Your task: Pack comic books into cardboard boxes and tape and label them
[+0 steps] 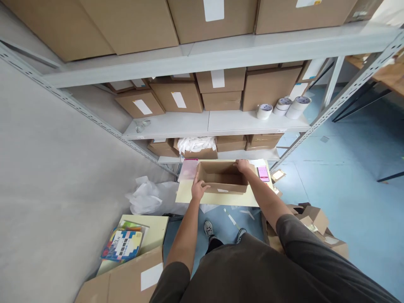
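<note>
An open cardboard box (233,187) stands on a small pale yellow table (194,198), and its inside looks bare. My left hand (198,188) grips the box at its left end, thumb over the near edge and fingers along the side. At the far right corner my right hand (242,166) is closed over the rim. A white label (222,190) shows on the box's near wall. To the right of the box lies a phone with a pink screen (263,174). A translucent pinkish plastic sheet or bag (188,169) lies to the left.
A metal shelf rack (176,65) with cardboard boxes (179,97) rises behind the table. Tape rolls (264,111) sit on its middle shelf. Flattened and opened cartons (315,223) are heaped at right, white plastic (145,198) at left. Colourful packets (123,244) lie on a side surface.
</note>
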The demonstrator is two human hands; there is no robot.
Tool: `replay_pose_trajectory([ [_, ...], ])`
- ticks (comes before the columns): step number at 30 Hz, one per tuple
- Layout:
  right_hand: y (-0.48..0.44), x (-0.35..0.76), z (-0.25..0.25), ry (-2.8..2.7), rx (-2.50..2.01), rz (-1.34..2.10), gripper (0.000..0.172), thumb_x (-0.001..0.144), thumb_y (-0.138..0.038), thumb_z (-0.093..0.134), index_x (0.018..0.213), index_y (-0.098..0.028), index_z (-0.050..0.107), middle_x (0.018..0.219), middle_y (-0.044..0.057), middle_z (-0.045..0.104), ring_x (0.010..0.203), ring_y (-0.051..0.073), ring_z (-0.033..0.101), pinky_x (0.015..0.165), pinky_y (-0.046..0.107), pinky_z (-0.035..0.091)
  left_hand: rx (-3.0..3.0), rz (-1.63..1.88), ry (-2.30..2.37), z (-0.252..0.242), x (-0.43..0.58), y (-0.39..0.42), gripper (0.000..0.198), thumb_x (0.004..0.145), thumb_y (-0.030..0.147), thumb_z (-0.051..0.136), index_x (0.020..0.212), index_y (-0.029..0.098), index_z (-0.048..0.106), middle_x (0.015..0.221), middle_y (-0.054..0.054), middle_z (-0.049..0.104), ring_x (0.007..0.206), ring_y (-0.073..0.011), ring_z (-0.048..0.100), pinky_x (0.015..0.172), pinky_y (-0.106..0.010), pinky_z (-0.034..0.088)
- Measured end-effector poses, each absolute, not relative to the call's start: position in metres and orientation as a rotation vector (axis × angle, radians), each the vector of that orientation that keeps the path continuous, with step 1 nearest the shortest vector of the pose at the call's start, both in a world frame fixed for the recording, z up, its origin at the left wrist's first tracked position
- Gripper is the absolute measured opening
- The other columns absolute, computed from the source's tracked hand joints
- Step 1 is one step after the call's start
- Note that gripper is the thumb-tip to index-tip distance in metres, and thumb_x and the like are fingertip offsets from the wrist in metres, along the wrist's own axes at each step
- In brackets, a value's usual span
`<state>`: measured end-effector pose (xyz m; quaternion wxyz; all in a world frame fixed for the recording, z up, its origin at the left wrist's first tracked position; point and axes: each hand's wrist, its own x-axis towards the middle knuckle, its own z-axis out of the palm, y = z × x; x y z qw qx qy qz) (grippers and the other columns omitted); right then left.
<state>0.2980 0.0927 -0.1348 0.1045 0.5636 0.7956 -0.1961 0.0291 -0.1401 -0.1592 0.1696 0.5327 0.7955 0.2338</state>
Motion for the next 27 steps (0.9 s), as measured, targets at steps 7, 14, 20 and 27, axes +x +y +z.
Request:
replay_pose_trajectory([
  [7, 0.074, 0.303, -0.136, 2.431, 1.737, -0.439, 0.042, 0.106, -0.038, 0.058, 0.143, -0.021, 0.070, 0.142, 0.021, 0.071, 0.134, 0.034, 0.062, 0.118, 0.049, 0.039, 1.639, 0.664, 2.210, -0.165, 0.019, -0.140, 0.028, 0.080, 0.038, 0.095, 0.097, 0.025, 0.077, 0.182, -0.007, 0.031, 0.163, -0.0336, 0.039, 0.128, -0.045, 0.043],
  [14, 0.021, 0.220, -0.133, 2.800, 1.945, -0.611, 0.062, 0.101, -0.035, 0.055, 0.161, -0.020, 0.054, 0.171, 0.017, 0.048, 0.163, 0.034, 0.034, 0.131, 0.055, 0.032, 1.691, 0.622, 2.011, -0.163, 0.017, -0.141, 0.115, 0.070, 0.061, 0.096, 0.168, 0.030, 0.046, 0.183, -0.012, 0.027, 0.165, -0.0427, 0.029, 0.131, -0.056, 0.034],
  [20, -0.017, 0.088, -0.129, 2.803, 2.027, -1.536, 0.059, 0.104, -0.047, 0.051, 0.157, -0.024, 0.060, 0.163, 0.013, 0.059, 0.154, 0.029, 0.052, 0.126, 0.046, 0.044, 1.598, 0.987, 1.757, -0.158, -0.032, -0.140, 0.078, 0.094, 0.053, 0.073, 0.164, 0.026, 0.053, 0.172, -0.014, 0.047, 0.162, -0.0358, 0.036, 0.135, -0.053, 0.026],
  [27, -0.019, -0.009, -0.161, 2.325, 2.182, -2.078, 0.068, 0.099, -0.060, 0.061, 0.158, -0.025, 0.059, 0.162, 0.013, 0.060, 0.151, 0.029, 0.056, 0.124, 0.046, 0.046, 1.248, 1.043, 1.922, -0.187, -0.136, -0.113, 0.052, 0.100, 0.025, 0.057, 0.152, 0.019, 0.062, 0.156, -0.017, 0.063, 0.152, -0.0302, 0.050, 0.133, -0.046, 0.032],
])
